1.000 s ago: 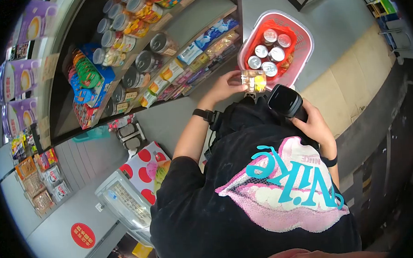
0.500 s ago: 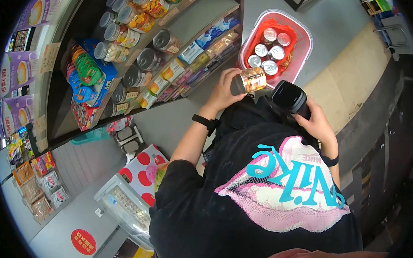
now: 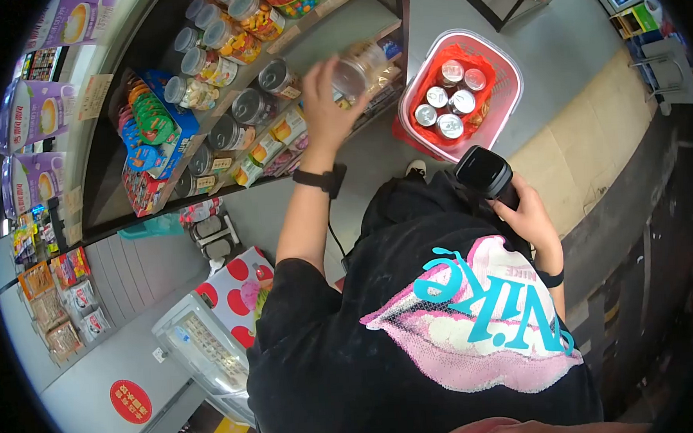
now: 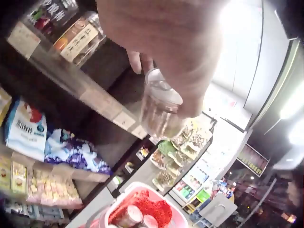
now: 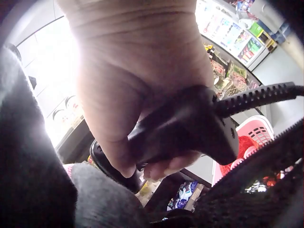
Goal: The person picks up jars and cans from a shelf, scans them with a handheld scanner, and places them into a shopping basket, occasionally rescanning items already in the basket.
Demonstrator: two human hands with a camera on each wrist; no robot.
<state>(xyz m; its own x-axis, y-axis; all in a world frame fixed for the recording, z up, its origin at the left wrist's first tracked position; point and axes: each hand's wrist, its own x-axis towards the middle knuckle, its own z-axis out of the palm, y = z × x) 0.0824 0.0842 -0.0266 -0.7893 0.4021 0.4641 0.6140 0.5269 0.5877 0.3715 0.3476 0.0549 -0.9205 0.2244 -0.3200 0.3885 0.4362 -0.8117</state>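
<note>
My left hand (image 3: 331,111) grips a clear plastic jar (image 3: 364,65), blurred in the head view, in front of the shelf unit. In the left wrist view the see-through jar (image 4: 160,111) hangs tilted under the palm, with some fingers hidden behind it. A black handheld barcode scanner (image 3: 483,172) is held in my right hand (image 3: 530,213), close to my body. The right wrist view shows fingers and thumb wrapped round the scanner's handle (image 5: 175,126), a coiled cable (image 5: 259,99) running off its end.
Beyond my feet a pink basket (image 3: 510,102) stands on the floor, lined with a red bag (image 3: 489,69) holding several cans (image 3: 450,126). Dark-lidded jars (image 3: 252,106) and snack packs (image 3: 288,127) line the shelves at left. A chest freezer (image 3: 204,345) is behind on the left.
My left hand has carried the jar from beside the basket up and left to the shelf, turning it on the way. The right hand with the scanner has hardly moved.
</note>
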